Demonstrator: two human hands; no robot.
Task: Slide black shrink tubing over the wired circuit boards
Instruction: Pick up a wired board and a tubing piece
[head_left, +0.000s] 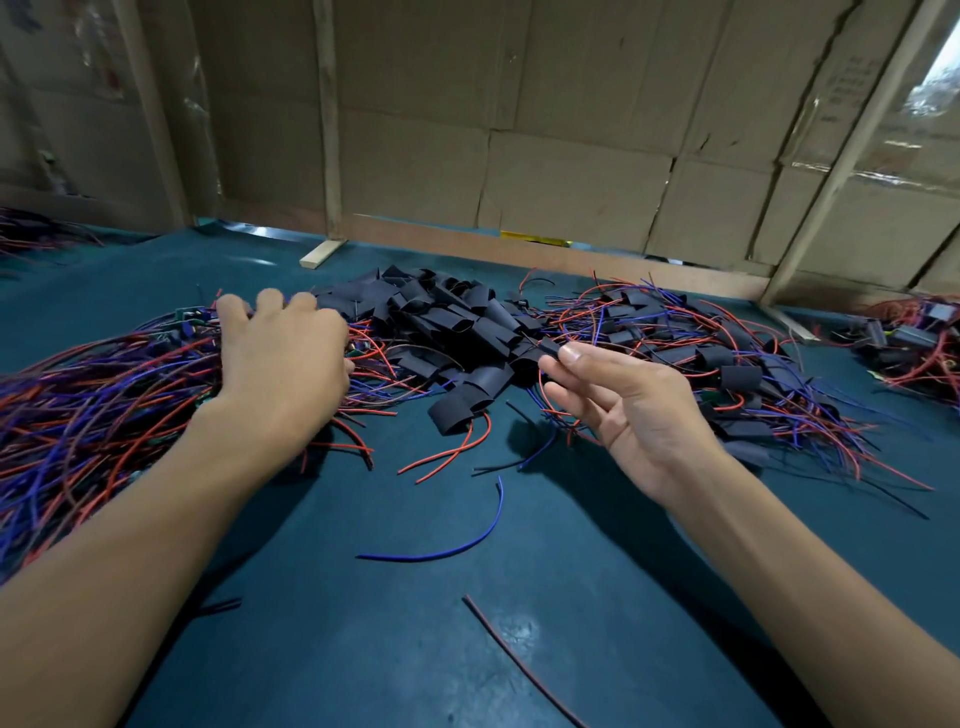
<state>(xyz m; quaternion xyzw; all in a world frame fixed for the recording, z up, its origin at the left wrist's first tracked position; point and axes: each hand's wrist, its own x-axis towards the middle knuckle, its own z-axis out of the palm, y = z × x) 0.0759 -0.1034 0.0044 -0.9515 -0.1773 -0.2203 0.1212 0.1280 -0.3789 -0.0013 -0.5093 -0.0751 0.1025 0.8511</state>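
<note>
A heap of black shrink tubing pieces (452, 322) lies in the middle of the teal table. To its left spreads a pile of wired circuit boards (104, 395) with red, blue and brown leads. My left hand (283, 358) reaches palm down into that pile, fingers curled among the wires; what they hold is hidden. My right hand (618, 410) is palm up beside the heap, thumb and forefinger pinching a small black tubing piece (549, 347) with a red wire hanging under it. On the right lies a pile of tubed boards (727, 364).
Loose wires lie on the teal table (395, 649): a blue wire (457, 540) and a brown wire (514, 660) near the front. More wired parts (914, 343) sit far right and far left. A cardboard wall (519, 130) with wooden posts closes the back.
</note>
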